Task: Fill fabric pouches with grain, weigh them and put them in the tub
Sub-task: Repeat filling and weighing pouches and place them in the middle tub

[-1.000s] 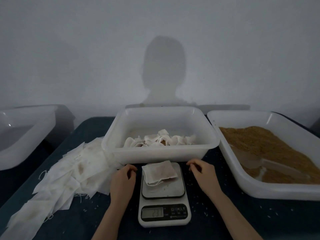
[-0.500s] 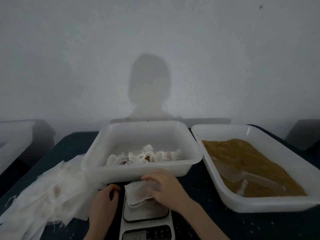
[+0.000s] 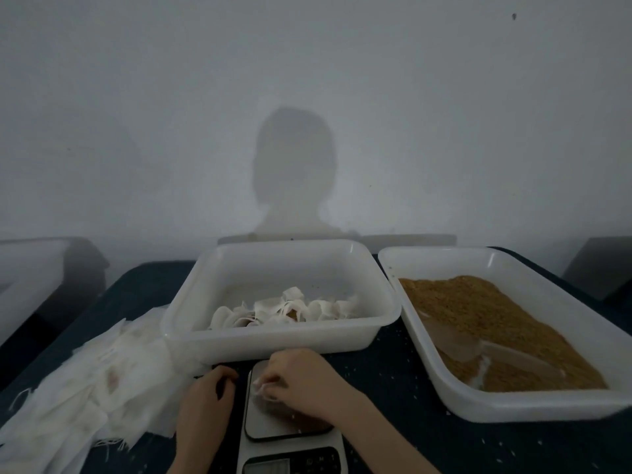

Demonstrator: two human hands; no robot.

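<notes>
Head camera looks forward and down, close above the table (image 3: 393,388), facing the wall (image 3: 307,80).

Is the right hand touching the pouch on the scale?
Touching. In the head view the right hand lies over the pouch on the scale, its fingers gathering the white fabric.

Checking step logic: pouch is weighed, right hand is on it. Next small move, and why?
Probably lift the pouch off the scale into the middle tub: the right hand already pinches it, and filled pouches lie there.
</notes>
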